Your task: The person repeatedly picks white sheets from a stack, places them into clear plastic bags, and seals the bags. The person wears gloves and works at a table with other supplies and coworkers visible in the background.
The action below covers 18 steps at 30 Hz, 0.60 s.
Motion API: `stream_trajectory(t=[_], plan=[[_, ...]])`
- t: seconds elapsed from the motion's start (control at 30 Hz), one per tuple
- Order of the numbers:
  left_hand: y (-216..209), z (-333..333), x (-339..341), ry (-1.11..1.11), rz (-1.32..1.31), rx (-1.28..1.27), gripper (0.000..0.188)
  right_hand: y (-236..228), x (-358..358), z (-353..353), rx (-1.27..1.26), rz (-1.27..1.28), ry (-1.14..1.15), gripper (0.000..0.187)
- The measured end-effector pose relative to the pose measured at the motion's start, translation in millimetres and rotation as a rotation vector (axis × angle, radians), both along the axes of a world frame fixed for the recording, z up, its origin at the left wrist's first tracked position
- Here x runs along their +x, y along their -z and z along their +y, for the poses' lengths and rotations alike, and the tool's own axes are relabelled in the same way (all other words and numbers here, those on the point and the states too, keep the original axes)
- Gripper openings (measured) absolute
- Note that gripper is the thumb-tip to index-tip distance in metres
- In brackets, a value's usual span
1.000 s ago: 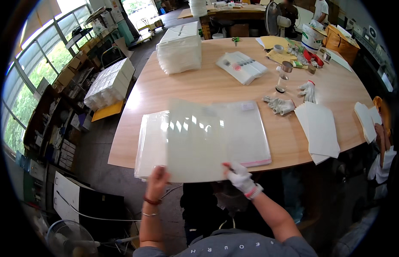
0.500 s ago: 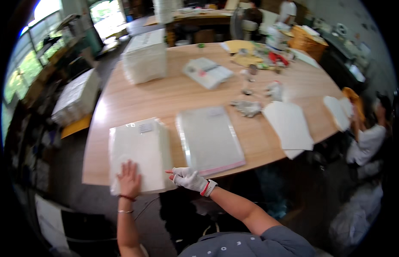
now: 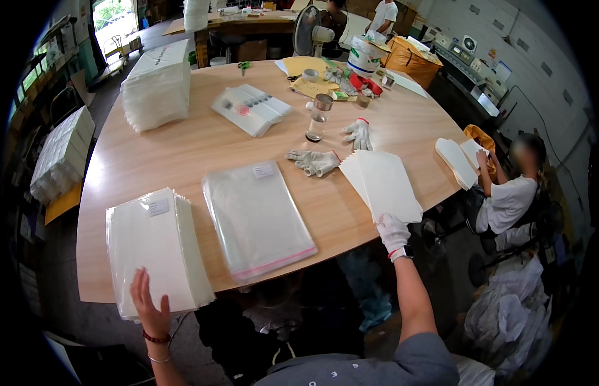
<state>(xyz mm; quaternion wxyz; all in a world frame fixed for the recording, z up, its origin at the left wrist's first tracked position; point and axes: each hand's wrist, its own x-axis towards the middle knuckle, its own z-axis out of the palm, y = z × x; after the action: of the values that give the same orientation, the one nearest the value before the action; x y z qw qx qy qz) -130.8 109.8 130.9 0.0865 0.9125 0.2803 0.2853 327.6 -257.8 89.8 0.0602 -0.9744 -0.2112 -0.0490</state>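
Observation:
My bare left hand point(image 3: 149, 302) is raised over the near end of a thick stack of white sheets in clear plastic sleeves point(image 3: 148, 241), its fingers apart and nothing in them. My right hand point(image 3: 393, 234), in a white fingerless-looking glove, pinches the near edge of a fanned pile of white card sheets point(image 3: 389, 186); its fingertips are partly hidden. Between the two piles lies a flat stack of clear plastic bags point(image 3: 258, 215) with a pink strip along the near edge.
Two work gloves point(image 3: 313, 162), a glass jar point(image 3: 319, 118) and printed plastic bags point(image 3: 251, 109) lie beyond. A tall plastic-wrapped stack point(image 3: 159, 83) stands at the table's far left. A seated person point(image 3: 510, 193) handles white sheets at the right.
My right hand has gone from beside the sleeved stack across to the white card sheets and taken their near edge. My left hand has lifted off the sleeved stack. The view has shifted right.

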Motion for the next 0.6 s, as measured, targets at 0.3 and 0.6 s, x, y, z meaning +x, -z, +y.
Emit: stream_trajectory(t=[0.3,0.6], plan=[[18.8,-76.3,138.8,0.563,0.021,-0.333,0.035,34.3,23.1,-36.1,1.383,0.413,0.364,0.028],[104.2,-58.2,218.5,0.229,0.636,-0.052,0.028,9.1,80.6,-79.8,1.645,0.561,0.464,0.008]])
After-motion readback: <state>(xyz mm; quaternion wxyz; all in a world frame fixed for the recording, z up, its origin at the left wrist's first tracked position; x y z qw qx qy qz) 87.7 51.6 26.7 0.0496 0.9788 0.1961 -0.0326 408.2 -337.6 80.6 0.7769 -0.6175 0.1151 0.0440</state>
